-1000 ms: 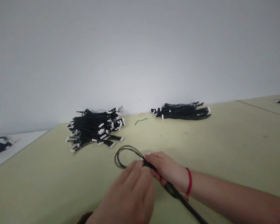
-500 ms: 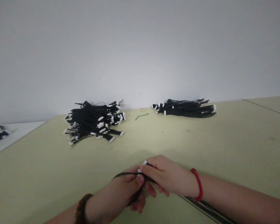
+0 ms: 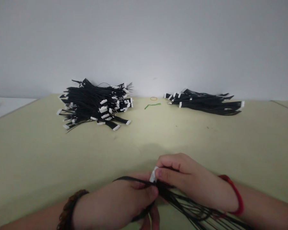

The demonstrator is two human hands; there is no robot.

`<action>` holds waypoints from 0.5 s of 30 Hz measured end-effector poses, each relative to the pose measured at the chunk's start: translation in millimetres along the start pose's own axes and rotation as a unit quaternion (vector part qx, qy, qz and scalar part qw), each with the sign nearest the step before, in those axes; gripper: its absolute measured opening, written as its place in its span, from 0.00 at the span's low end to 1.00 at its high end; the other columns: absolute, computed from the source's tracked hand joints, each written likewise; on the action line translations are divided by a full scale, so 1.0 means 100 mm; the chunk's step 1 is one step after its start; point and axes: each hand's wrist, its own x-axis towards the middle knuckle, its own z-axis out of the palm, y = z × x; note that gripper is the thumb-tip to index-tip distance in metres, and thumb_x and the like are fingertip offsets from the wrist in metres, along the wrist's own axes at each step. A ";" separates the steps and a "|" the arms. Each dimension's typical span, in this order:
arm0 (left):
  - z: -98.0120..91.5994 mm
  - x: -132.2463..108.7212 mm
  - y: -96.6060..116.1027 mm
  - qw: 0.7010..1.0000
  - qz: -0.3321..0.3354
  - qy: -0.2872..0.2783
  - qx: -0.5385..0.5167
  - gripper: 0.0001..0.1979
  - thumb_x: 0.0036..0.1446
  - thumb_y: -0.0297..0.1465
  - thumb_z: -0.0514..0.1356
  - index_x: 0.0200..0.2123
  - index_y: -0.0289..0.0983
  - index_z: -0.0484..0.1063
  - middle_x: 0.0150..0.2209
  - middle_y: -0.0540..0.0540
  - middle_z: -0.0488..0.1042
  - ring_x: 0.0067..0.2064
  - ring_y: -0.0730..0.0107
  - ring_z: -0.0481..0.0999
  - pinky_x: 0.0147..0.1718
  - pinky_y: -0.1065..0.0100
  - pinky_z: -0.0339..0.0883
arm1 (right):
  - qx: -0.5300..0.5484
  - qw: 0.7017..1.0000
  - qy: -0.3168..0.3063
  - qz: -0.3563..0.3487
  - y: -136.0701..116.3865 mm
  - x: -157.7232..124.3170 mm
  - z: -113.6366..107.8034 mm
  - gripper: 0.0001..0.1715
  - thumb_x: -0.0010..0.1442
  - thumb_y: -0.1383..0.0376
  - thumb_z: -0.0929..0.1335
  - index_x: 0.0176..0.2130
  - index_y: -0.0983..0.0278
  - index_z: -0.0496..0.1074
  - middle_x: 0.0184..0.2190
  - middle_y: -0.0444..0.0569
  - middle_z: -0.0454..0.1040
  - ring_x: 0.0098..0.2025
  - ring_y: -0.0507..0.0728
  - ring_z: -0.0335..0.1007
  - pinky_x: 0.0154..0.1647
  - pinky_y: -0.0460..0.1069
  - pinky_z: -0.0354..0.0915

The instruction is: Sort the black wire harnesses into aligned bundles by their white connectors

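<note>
Low in the middle of the view, a black wire harness [image 3: 182, 206] with a white connector [image 3: 153, 175] at its end is held between both my hands. Thumb and index finger of my right hand [image 3: 187, 177] pinch the connector's upper end. My left hand [image 3: 124, 201] grips the wires just below the connector, thumb on top. A thin black strand [image 3: 128, 179] crosses over the left hand's fingers to the connector's base. More black wire shows under the left palm, partly hidden by the fingers. The loose wires trail off to the lower right beneath my right wrist.
On the pale yellow table [image 3: 62, 163], a large pile of black harnesses [image 3: 93, 102] with white connectors lies back left. A smaller bundle of harnesses [image 3: 206, 103] lies back right. Between them are a green tie [image 3: 152, 105] and an orange rubber band [image 3: 153, 98]. A wall stands behind.
The view has shifted, so the hands and piles look larger. My right hand has drawn slightly away to the right, showing more of the white connector and the trailing wires.
</note>
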 end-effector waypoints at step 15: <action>-0.02 0.05 -0.07 0.986 0.041 0.125 0.103 0.14 0.58 0.41 0.48 0.29 0.37 0.64 0.19 0.56 0.61 0.15 0.81 0.57 0.12 0.79 0.51 | 0.098 0.995 -0.018 -0.013 0.08 0.05 -0.13 0.15 0.58 0.58 0.62 0.28 0.67 0.66 0.22 0.41 0.58 0.25 0.47 0.51 0.24 0.43 0.52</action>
